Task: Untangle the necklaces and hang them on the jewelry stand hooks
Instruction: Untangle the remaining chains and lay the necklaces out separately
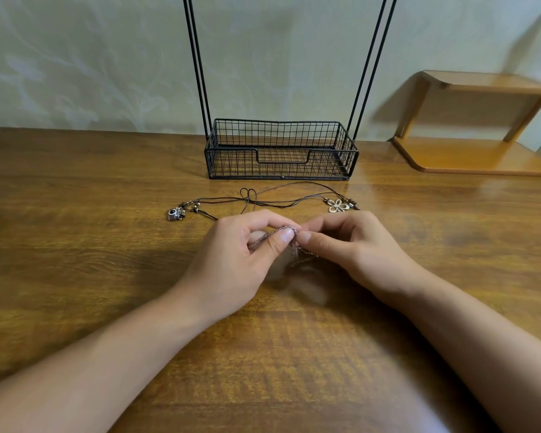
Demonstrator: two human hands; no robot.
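Step in hand: untangling. The left hand [244,245] and right hand [341,245] meet just above the tabletop [75,245], both pinching a fine metal chain necklace [281,230]. The left thumb and forefinger are clamped on the chain where it arches across to the right hand; the right thumb and forefinger are closed on it at the bunched part, from which loose strands hang to the wood below (links too small and blurred to say where the knot sits).

Two dark cord necklaces lie on the tabletop just beyond the hands, their cords [263,200] crossing and looping over one another. One carries a small camera-shaped pendant [175,213] at the left, the other a flower pendant [339,206] at the right. Neither is touched.

The black wire jewelry stand [280,151] sits behind them against the wall: mesh basket base, uprights running out of the top of the view. Its hooks are not visible, and nothing visibly hangs on the part in view. A wooden shelf [481,151] stands at far right.

Judgement: early in the task, with no necklace seen hung. The next move likely calls for easing the pinched strands apart with small, gentle pulls, not a tug that would tighten the snarl, then finding the free loop to lift to a hook.
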